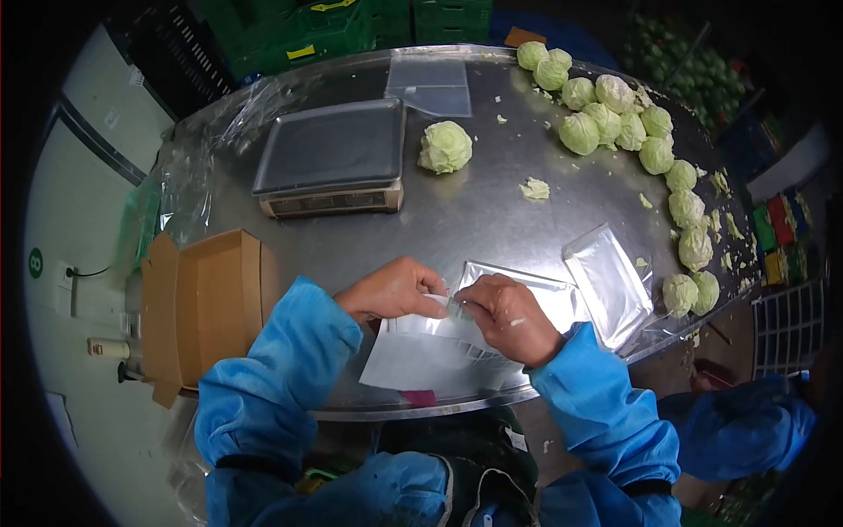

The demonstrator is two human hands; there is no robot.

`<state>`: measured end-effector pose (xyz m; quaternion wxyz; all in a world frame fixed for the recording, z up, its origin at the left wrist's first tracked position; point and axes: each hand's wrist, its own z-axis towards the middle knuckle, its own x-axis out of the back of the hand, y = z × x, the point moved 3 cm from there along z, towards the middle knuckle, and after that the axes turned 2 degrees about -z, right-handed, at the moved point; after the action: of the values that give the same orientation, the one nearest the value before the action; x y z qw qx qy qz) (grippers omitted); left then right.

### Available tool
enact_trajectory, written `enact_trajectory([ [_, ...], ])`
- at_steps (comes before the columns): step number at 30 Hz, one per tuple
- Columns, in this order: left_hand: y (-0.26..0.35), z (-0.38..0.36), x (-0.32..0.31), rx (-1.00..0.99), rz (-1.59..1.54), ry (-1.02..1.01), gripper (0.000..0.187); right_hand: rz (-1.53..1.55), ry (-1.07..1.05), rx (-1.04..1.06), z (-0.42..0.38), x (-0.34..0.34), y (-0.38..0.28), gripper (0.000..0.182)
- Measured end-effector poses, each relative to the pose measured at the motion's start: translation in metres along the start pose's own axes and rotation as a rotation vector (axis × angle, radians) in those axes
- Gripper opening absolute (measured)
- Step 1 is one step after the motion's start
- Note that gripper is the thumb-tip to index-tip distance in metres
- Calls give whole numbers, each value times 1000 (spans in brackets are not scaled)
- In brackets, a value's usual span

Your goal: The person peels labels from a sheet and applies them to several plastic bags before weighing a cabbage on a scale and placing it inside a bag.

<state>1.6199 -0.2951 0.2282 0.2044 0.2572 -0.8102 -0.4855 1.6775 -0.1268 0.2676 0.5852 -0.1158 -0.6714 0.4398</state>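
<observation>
Both my hands are close together over the steel table's front edge, fingertips pinched. My left hand grips the upper edge of a white sheet, which hangs down with faint printed lines on its right part. My right hand pinches a small, pale, see-through piece at that same edge; its exact kind I cannot tell. Behind and right of the hands lie flat, shiny clear plastic bags. A single cabbage sits beyond my hands, beside a weighing scale.
An open cardboard box stands at the left. Trimmed cabbages line the table's right edge, with leaf scraps around them. Another clear bag lies at the back; green crates stand beyond. At lower right is another person's blue sleeve.
</observation>
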Motion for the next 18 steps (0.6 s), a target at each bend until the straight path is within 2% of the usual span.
enact_trajectory([
  [3, 0, 4, 2, 10, -145, -19, 19, -356, 220, 162, -3, -4, -10, 27],
  [4, -1, 6, 2, 5, -146, -19, 19, -361, 220, 164, -4, -6, -11, 27],
  [6, -5, 8, 3, 73, -376, -9, 18, -468, 318, 219, -9, -7, -14, 26],
  [10, -14, 2, 1, 173, -441, -2, 20, -384, 333, 236, -26, -16, -9, 25],
  [13, -25, -13, 17, 163, -256, 140, 24, 168, 302, 71, -48, -20, -3, 20],
  [14, -32, -21, 29, 160, -195, 182, 26, 162, 310, 57, -59, -19, 3, 20],
  [16, -73, -39, 63, 132, 26, 245, 30, 778, 397, -425, -90, -17, 46, 11],
  [18, -95, -67, 96, 309, 388, 340, 34, 915, 561, -626, -116, -10, 94, 10],
])
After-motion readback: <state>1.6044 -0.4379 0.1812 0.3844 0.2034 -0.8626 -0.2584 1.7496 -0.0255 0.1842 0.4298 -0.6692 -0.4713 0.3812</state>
